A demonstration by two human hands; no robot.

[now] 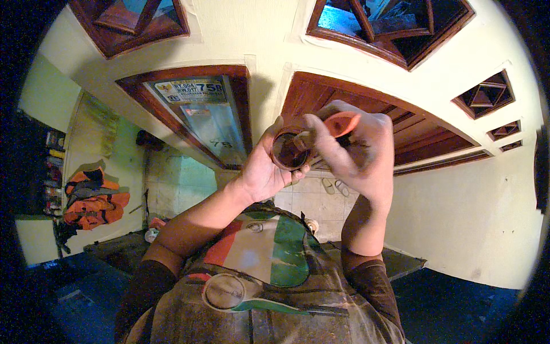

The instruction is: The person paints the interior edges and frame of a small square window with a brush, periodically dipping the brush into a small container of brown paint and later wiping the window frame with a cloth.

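My left hand (260, 166) is wrapped round a small round can (290, 161), its open mouth turned up toward me. The inside of the can is dark reddish brown. Above and to the right, my right hand (358, 146) is closed on what looks like a paintbrush with an orange handle (342, 122). The handle's end points up to the right, and its other end is at the can's mouth, mostly hidden by my fingers. Both hands are raised in front of my chest, close to each other.
A brown wooden door (395, 123) is ahead on the right, beside a brown-framed window (200, 109). Cream walls (458, 212) surround them. Sandals (335, 186) lie on the tiled floor (303, 200). Orange and grey clothing (94, 200) hangs at the left.
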